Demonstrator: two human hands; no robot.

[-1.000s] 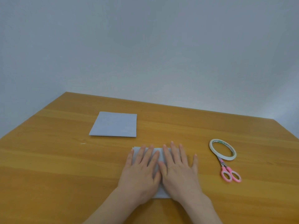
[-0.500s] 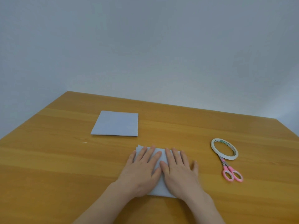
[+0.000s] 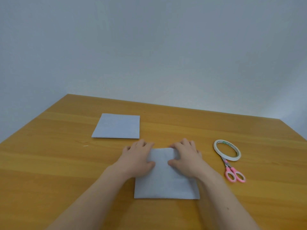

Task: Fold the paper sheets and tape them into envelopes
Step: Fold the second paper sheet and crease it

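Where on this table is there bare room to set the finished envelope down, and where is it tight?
Bare wood lies left of the left hand, in front of the far folded sheet, and along the far right of the table behind the tape roll. It is tight between the right hand, which with the left grips the near paper sheet, and the tape and pink scissors.

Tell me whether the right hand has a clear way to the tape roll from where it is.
Probably yes. The right hand grips the folded paper, and only bare table lies between it and the tape roll, which sits on that side. It must release the paper first.
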